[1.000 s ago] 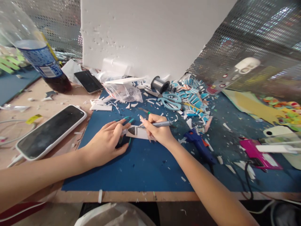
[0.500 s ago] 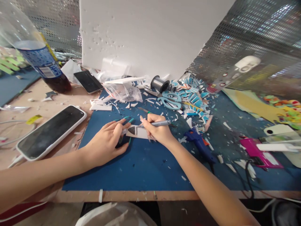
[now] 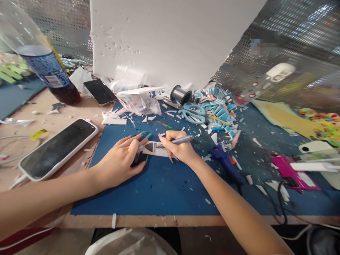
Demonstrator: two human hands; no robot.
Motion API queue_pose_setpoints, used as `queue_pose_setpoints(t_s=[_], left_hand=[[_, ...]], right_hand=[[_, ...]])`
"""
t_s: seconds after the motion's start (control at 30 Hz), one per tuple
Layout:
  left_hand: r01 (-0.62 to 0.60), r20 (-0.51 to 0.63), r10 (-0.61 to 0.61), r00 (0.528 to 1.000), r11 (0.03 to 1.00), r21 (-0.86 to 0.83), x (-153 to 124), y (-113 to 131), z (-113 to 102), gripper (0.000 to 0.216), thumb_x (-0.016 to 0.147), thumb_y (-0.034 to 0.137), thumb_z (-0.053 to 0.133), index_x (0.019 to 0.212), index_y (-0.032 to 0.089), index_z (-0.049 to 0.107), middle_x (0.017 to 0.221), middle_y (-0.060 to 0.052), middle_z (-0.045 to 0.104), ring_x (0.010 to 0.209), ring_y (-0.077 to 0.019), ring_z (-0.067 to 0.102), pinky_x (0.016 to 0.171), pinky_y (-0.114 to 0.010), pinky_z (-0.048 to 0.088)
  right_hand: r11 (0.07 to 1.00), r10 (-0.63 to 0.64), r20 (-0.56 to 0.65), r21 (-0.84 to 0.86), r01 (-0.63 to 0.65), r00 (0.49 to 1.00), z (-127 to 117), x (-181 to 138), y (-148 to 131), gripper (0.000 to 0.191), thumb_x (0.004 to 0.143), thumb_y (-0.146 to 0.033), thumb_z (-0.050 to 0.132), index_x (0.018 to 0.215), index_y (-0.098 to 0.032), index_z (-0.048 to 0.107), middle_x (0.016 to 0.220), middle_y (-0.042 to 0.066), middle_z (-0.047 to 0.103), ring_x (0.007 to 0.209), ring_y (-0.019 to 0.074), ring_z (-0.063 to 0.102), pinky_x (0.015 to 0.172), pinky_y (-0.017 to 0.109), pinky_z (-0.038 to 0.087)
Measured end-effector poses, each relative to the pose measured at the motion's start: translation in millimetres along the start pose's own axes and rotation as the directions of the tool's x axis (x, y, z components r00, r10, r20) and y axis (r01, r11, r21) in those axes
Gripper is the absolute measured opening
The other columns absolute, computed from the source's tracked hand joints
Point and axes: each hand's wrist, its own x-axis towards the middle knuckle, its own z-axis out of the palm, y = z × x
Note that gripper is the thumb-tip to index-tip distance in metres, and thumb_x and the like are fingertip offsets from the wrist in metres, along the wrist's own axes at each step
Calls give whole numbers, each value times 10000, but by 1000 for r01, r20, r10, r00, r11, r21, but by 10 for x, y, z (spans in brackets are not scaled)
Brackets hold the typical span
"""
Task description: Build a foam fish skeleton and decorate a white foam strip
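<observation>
A small white strip (image 3: 162,151) lies flat on the blue mat (image 3: 159,191), marked with a dark filled triangle and a dark angular line. My left hand (image 3: 124,156), with long teal nails, is closed round the strip's left end and presses it to the mat. Something pale and small shows between those fingers, too hidden to name. Pinched in my right hand (image 3: 182,147) is a grey pen (image 3: 183,139), its tip on the strip just right of the triangle. The right hand's lower fingers rest over the strip's right end.
Behind the hands lie light blue scissors (image 3: 193,114), a spool (image 3: 181,95) and heaped foam scraps (image 3: 219,109). A blue glue gun (image 3: 225,163) is to the right. On the left are a phone (image 3: 60,148) and a cola bottle (image 3: 50,71). A white foam board (image 3: 164,39) stands behind.
The pen tip has shifted slightly on the strip, and the dark line beside the triangle has grown into an angular shape. My left hand stays where it was.
</observation>
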Motion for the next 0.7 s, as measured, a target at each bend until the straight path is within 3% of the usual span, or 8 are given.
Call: queue_pose_setpoints(t_s=[0.7], left_hand=[[1, 6, -1, 1000, 1000, -9, -3, -5, 11, 233, 894, 290, 480, 1063, 164, 381, 1265, -157, 601, 1274, -280, 485, 991, -465, 463]], right_hand=[[997, -41, 114, 67, 34, 993, -25, -13, 31, 402, 827, -251, 550, 473, -200, 365, 371, -71, 397, 353, 65, 411, 407, 203, 299]])
